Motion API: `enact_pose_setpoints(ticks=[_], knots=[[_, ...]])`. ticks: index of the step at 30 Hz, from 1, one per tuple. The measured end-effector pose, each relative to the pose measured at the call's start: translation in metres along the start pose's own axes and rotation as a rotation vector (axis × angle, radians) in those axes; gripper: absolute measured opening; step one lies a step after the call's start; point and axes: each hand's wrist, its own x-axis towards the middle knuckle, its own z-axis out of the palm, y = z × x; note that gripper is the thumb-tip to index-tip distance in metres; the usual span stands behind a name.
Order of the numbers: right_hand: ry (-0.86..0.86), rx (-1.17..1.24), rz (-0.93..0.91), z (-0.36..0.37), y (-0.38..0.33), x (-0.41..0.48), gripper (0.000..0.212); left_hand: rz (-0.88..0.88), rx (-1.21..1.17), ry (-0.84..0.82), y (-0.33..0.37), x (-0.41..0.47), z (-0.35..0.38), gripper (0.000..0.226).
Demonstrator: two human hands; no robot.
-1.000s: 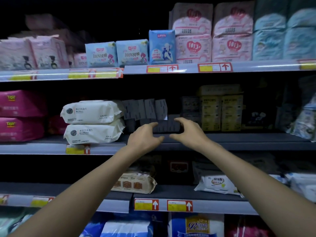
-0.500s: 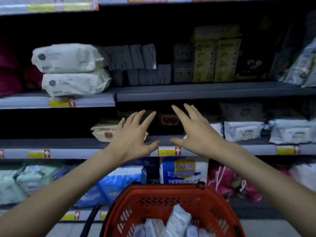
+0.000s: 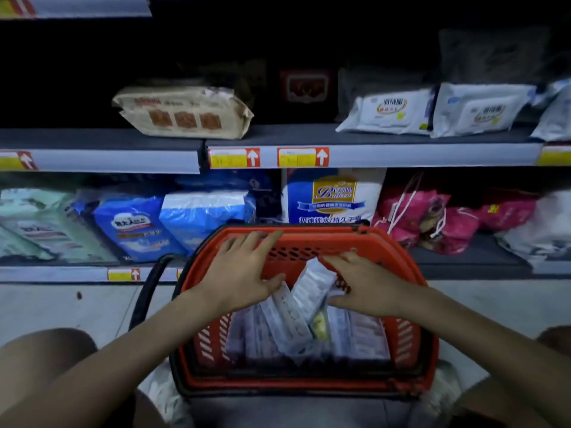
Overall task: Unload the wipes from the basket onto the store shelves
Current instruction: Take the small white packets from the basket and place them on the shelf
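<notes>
Head camera looks down into the red basket (image 3: 324, 236), which sits low in the centre of the frame, close in front of me. Both my arms reach in from the bottom corners.

The wipes (image 3: 293, 330) fill the basket's floor, pale packs standing on edge in a loose row. One tilted pack (image 3: 312, 279) sticks up above the others at mid-frame, leaning toward the upper right.

My left grip (image 3: 244, 270) is wide, fingers spread and straight, hovering over the far left part of the basket. Its fingertips reach the far rim and it holds nothing. The tilted pack lies just right of its thumb.

My right grip (image 3: 367, 285) is wide too. Its straight fingers point left over the tilted pack's upper end and its thumb sits lower, so that end of the pack lies between them. I cannot tell whether the fingers touch the pack.

Beyond the basket, across the middle of the frame, runs a grey shelf (image 3: 432, 154) with yellow and red price tags (image 3: 234, 158). It carries a beige pack (image 3: 185, 114) at the upper left and white packs (image 3: 386, 112) at the upper right. On the lower shelf (image 3: 463, 257), behind the basket, stand blue bags (image 3: 133, 223) at the left and pink bags (image 3: 457, 223) at the right.
</notes>
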Motion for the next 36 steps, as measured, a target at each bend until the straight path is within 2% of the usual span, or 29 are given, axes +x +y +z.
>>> enact_pose_setpoints(ticks=[3, 8, 13, 18, 22, 27, 32, 36], knots=[[-0.057, 0.041, 0.049, 0.024, 0.014, 0.02, 0.092, -0.032, -0.029, -0.102, 0.0, 0.001, 0.028, 0.094], [-0.072, -0.009, 0.141, 0.052, 0.023, 0.054, 0.082, -0.015, -0.033, -0.213, 0.009, 0.015, 0.058, 0.078], [-0.038, 0.043, 0.224, 0.07, 0.025, 0.078, 0.088, -0.023, -0.015, -0.302, 0.009, 0.02, 0.074, 0.073], [-0.007, 0.182, 0.307, 0.076, 0.031, 0.101, 0.079, -0.036, -0.036, -0.31, 0.005, 0.026, 0.077, 0.071], [0.014, 0.321, 0.35, 0.083, 0.032, 0.112, 0.087, -0.04, -0.043, -0.312, 0.002, 0.027, 0.076, 0.071], [0.057, 0.335, 0.394, 0.088, 0.035, 0.122, 0.09, -0.041, -0.035, -0.319, -0.004, 0.025, 0.078, 0.072], [-0.058, 0.364, 0.484, 0.09, 0.034, 0.125, 0.104, -0.049, -0.057, -0.315, -0.007, 0.021, 0.079, 0.07], [-0.123, 0.273, 0.534, 0.098, 0.025, 0.119, 0.095, -0.05, -0.051, -0.307, -0.007, 0.019, 0.078, 0.068]])
